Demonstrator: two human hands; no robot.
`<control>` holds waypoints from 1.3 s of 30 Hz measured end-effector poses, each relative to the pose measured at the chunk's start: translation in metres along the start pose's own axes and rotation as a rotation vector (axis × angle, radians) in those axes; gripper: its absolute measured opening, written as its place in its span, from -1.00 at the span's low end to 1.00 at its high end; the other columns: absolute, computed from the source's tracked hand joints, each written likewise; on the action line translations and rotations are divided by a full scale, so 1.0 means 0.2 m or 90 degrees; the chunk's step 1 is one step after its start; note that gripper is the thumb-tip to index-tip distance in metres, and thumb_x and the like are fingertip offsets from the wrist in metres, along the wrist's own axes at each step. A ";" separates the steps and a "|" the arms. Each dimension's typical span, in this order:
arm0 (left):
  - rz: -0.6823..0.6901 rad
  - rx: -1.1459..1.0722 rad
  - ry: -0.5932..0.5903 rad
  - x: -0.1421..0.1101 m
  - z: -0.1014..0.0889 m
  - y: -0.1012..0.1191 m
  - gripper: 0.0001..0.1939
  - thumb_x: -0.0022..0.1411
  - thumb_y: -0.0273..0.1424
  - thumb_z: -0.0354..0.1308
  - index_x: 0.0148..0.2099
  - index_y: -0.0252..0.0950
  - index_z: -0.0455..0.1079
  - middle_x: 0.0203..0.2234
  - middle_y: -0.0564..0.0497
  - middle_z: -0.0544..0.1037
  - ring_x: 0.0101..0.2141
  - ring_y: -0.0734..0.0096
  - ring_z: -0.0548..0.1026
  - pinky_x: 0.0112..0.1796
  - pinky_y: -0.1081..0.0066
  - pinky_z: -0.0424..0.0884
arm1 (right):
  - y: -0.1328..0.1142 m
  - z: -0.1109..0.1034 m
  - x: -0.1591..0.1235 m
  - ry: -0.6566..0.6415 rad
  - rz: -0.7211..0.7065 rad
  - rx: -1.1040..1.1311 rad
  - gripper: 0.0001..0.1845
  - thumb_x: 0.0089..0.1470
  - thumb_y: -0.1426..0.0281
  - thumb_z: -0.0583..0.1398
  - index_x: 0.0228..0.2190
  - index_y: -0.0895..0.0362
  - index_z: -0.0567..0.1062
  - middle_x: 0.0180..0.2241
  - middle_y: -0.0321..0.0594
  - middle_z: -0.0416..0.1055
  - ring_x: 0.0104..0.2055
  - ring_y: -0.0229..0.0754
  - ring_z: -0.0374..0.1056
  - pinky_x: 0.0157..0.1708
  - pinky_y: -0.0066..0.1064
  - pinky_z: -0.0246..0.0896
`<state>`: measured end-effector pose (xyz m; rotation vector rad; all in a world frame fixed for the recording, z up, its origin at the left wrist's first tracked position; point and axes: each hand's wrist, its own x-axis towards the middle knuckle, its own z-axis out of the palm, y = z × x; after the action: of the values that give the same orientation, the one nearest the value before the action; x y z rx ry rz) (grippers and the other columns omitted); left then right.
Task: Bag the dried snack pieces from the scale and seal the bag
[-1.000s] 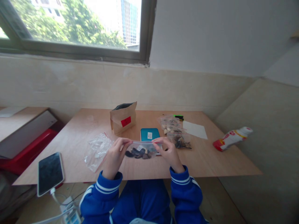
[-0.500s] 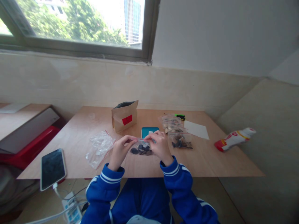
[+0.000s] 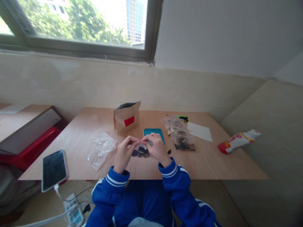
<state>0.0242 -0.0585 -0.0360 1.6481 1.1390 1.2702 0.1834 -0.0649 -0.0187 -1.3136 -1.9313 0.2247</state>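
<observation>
Clear zip bag (image 3: 141,150) pinched between left hand (image 3: 124,152) and right hand (image 3: 156,148).

There are two hands, the left hand (image 3: 123,152) and the right hand (image 3: 155,148), pinching one small clear bag (image 3: 141,152) of dark bits. Right of the one blue box (image 3: 153,133) lie two filled bags (image 3: 180,134). Left of it lies one pile of empty bags (image 3: 101,149). Behind it stands one brown paper bag (image 3: 126,116).
</observation>
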 end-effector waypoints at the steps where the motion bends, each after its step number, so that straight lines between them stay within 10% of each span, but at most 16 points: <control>1: 0.009 0.015 0.012 0.00 0.01 0.00 -0.84 0.18 -0.27 0.15 -0.33 -0.26 0.39 -0.43 0.06 0.53 -0.36 0.43 0.50 -0.30 0.45 0.40 | 0.00 0.01 0.01 0.004 0.009 -0.009 -0.85 0.09 0.52 0.20 -0.48 0.08 0.48 -0.46 -0.29 0.44 -0.28 -0.17 0.30 -0.19 -0.33 0.03; 8: -0.006 -0.018 0.164 -0.03 0.05 0.00 -0.82 0.15 -0.26 0.17 -0.32 -0.27 0.42 -0.42 0.05 0.54 -0.36 0.42 0.50 -0.31 0.43 0.43 | -0.06 0.03 0.03 0.019 0.009 0.006 -0.89 0.12 0.48 0.16 -0.42 0.08 0.46 -0.45 -0.30 0.44 -0.28 -0.18 0.30 -0.17 -0.32 0.03; 39: -0.018 0.019 0.134 -0.10 0.11 -0.06 -0.78 0.29 -0.23 -0.02 -0.35 -0.25 0.21 -0.50 0.09 0.38 -0.46 0.47 0.41 -0.40 0.46 0.35 | -0.03 0.19 -0.09 0.067 0.015 0.009 -0.84 0.23 0.36 0.07 -0.40 0.06 0.38 -0.39 -0.27 0.44 -0.27 -0.14 0.29 -0.19 -0.30 0.08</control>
<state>0.0413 -0.0742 -0.0582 1.5410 1.3087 1.4407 0.1565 -0.0743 -0.0497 -1.3128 -1.8241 0.1769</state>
